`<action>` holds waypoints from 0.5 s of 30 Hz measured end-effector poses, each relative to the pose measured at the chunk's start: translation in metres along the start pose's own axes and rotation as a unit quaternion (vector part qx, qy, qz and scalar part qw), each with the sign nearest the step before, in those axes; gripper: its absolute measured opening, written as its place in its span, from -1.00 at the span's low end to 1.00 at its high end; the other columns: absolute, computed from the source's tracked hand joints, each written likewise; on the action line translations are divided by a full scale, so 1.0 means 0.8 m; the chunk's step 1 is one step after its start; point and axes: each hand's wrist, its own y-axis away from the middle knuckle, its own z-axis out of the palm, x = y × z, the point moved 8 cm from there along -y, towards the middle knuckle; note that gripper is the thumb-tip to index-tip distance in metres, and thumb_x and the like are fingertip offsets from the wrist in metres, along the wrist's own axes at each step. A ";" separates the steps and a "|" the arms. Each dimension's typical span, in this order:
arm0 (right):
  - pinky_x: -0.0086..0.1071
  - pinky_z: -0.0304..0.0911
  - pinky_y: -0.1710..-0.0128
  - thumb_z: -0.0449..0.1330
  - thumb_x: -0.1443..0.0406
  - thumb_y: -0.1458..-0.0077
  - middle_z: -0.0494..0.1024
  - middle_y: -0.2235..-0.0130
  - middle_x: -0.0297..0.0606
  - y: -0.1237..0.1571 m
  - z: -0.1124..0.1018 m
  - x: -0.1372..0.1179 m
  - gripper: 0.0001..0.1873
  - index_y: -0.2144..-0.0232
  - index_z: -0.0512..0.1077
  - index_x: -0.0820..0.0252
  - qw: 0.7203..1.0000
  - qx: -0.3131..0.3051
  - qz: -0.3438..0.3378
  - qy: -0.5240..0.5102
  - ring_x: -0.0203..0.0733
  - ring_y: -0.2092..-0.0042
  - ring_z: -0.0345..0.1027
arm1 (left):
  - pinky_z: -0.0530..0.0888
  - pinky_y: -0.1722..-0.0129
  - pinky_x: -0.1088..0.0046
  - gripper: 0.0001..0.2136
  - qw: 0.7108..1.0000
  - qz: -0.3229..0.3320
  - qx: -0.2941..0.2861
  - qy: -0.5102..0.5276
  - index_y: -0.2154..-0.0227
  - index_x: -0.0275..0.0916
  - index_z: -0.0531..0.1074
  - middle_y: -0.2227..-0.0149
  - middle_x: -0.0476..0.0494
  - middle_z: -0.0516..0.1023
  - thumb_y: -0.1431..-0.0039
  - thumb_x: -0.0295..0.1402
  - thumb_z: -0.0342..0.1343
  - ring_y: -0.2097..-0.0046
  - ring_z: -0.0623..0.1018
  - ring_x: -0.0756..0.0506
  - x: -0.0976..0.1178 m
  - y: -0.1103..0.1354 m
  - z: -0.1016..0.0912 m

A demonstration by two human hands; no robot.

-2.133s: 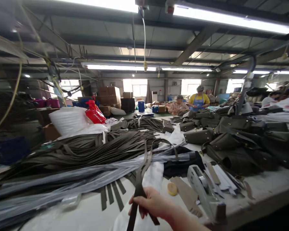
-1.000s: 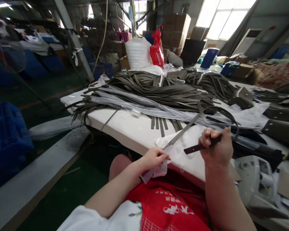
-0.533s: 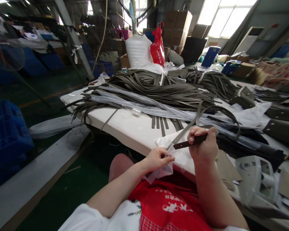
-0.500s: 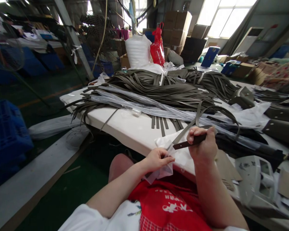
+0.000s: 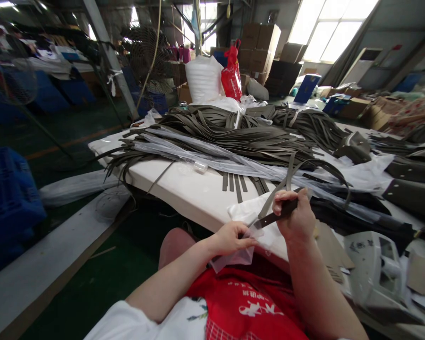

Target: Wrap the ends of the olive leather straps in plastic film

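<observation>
My right hand (image 5: 294, 215) is closed round a dark grey strap (image 5: 269, 219) with small holes near its end. That end points down and left, at the mouth of a clear plastic sleeve (image 5: 233, 259). My left hand (image 5: 232, 237) pinches the sleeve between thumb and fingers, low in front of the table edge. A loop of strap (image 5: 315, 163) arches up behind my right hand. White sheeting (image 5: 246, 208) lies on the table just beyond my hands.
A large heap of dark grey straps (image 5: 230, 134) covers the table (image 5: 184, 193), with long clear sleeves (image 5: 212, 160) across it. A grey-white plastic device (image 5: 371, 264) and cardboard pieces (image 5: 331, 250) lie at the right. Blue crates (image 5: 14, 189) stand at the left.
My right hand has moved a little down and left, bringing the strap end to the sleeve beside my left fingers. My left hand stays almost where it was.
</observation>
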 end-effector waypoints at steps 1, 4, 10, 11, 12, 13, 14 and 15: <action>-0.48 0.06 0.66 0.11 -0.06 -0.18 0.49 0.48 -0.30 0.001 0.005 0.007 -0.48 0.58 0.52 0.16 0.999 -0.018 0.026 -0.005 -0.40 0.60 0.23 | 0.22 0.49 0.54 -0.59 1.000 0.005 -0.006 -0.006 0.58 -0.35 0.45 0.56 0.01 0.32 -0.05 -0.03 0.23 0.48 0.27 0.06 0.003 0.000 0.002; -0.43 0.17 0.61 0.06 -0.11 -0.19 0.52 0.48 -0.27 0.008 0.014 0.027 -0.44 0.56 0.53 0.15 0.994 -0.063 0.091 0.023 -0.33 0.57 0.28 | 0.24 0.46 0.54 -0.61 0.999 0.007 -0.021 -0.026 0.56 -0.35 0.45 0.53 0.00 0.34 -0.07 -0.06 0.21 0.46 0.28 0.05 0.007 0.001 0.002; -0.22 0.29 0.03 -0.08 -0.13 -0.26 0.63 0.31 -0.15 0.005 -0.003 0.021 -0.34 0.44 0.62 0.13 0.972 -0.067 -0.026 0.225 -0.08 0.13 0.47 | 0.25 0.45 0.55 -0.57 0.993 0.010 -0.082 -0.082 0.57 -0.32 0.40 0.54 0.03 0.28 -0.13 -0.01 0.16 0.46 0.26 0.05 0.016 0.007 -0.002; -0.19 0.26 -0.03 -0.10 -0.12 -0.28 0.64 0.28 -0.15 0.005 -0.002 0.022 -0.33 0.44 0.62 0.12 0.968 -0.087 -0.026 0.232 -0.07 0.10 0.46 | 0.26 0.44 0.55 -0.55 0.992 0.011 -0.088 -0.093 0.56 -0.33 0.42 0.54 0.02 0.29 -0.17 0.02 0.11 0.46 0.27 0.04 0.018 0.008 -0.002; -0.16 0.23 -0.07 -0.14 -0.10 -0.30 0.64 0.25 -0.16 0.005 -0.001 0.025 -0.32 0.44 0.62 0.11 0.967 -0.108 -0.020 0.231 -0.06 0.08 0.46 | 0.27 0.44 0.54 -0.52 0.991 0.011 -0.091 -0.100 0.53 -0.33 0.44 0.55 0.01 0.31 -0.21 0.04 0.03 0.46 0.28 0.04 0.019 0.008 -0.002; -0.14 0.20 -0.11 -0.17 -0.09 -0.31 0.64 0.21 -0.18 0.006 0.001 0.027 -0.31 0.44 0.62 0.09 0.965 -0.126 -0.011 0.230 -0.06 0.05 0.45 | 0.28 0.43 0.53 -0.48 0.990 0.010 -0.091 -0.106 0.52 -0.33 0.45 0.55 0.00 0.32 -0.25 0.06 -0.05 0.47 0.28 0.03 0.020 0.007 -0.001; -0.12 0.17 -0.15 -0.20 -0.08 -0.33 0.64 0.16 -0.19 0.008 0.003 0.029 -0.30 0.42 0.62 0.08 0.962 -0.141 -0.005 0.232 -0.06 0.01 0.44 | 0.29 0.42 0.52 -0.44 0.990 0.010 -0.086 -0.110 0.51 -0.33 0.44 0.55 -0.01 0.33 -0.28 0.09 -0.13 0.47 0.29 0.02 0.021 0.006 0.000; -0.10 0.13 -0.19 -0.22 -0.07 -0.34 0.62 0.10 -0.21 0.011 0.007 0.032 -0.29 0.40 0.63 0.07 0.958 -0.156 -0.002 0.241 -0.06 -0.04 0.41 | 0.29 0.42 0.51 -0.41 0.991 0.012 -0.075 -0.114 0.52 -0.32 0.42 0.55 -0.01 0.33 -0.29 0.10 -0.18 0.47 0.29 0.02 0.021 0.004 0.001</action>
